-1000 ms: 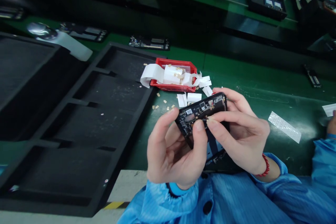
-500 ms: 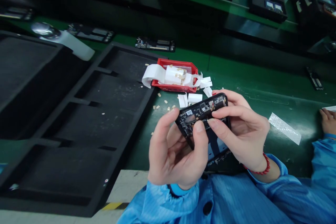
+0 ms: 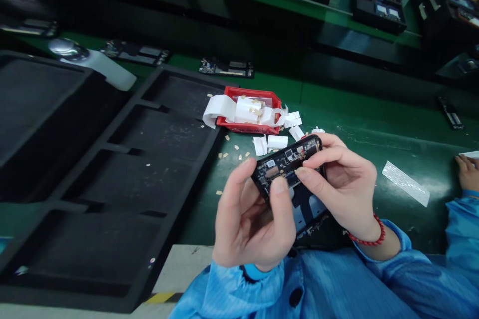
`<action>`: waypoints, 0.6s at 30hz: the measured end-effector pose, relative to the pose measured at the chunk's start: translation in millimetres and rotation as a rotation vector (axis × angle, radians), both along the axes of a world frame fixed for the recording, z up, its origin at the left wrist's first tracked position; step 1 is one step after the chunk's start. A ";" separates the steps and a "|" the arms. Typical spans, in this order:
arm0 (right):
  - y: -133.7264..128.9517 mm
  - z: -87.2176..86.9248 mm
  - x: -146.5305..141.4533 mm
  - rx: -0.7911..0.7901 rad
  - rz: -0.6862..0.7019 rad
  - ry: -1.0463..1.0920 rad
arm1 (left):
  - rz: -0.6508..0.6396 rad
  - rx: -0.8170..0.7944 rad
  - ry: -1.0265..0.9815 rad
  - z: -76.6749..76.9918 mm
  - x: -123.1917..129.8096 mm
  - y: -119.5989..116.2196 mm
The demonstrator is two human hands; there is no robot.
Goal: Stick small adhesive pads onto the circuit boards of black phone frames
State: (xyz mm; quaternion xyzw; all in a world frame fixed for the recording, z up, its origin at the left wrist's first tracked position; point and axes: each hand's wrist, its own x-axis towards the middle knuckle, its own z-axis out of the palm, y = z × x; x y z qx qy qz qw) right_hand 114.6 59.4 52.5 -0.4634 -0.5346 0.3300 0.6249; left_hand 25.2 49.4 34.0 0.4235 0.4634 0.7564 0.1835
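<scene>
An opened phone [image 3: 307,204] with its circuit board showing is held tilted between both hands. My left hand [image 3: 254,214] grips its left end, the thumb on the board's lower edge and the index finger at the corner. My right hand [image 3: 344,184] is around the other end; its thumb and index finger come close together over the board, and whether a small part is between them cannot be made out. Just beyond the phone stands a red bin [image 3: 249,127] with white paper strips, and white paper pieces [image 3: 277,141] lie beside it.
Black compartment trays [image 3: 179,194] fill the left. Phone parts [image 3: 226,68] lie along the back, near a white-handled object [image 3: 108,70]. A patterned strip [image 3: 406,183] is at right, near another person's hand [image 3: 468,172]. More trays [image 3: 379,7] stand across the bench.
My left thumb has shifted slightly left and down on the board. My right hand has moved a little left, and its fingertips remain over the board. The view has shifted slightly.
</scene>
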 end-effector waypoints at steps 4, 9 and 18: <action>5.5 -7.3 -2.3 -0.022 -0.028 0.108 | -0.203 -0.058 -0.249 -17.5 -3.4 0.5; 33.3 -39.2 -2.5 -0.153 0.049 0.271 | -0.566 -0.599 -0.445 -43.8 -13.7 10.8; 24.4 -87.6 83.8 -0.061 0.148 -0.438 | -0.208 -0.595 -0.176 -45.9 -100.7 13.1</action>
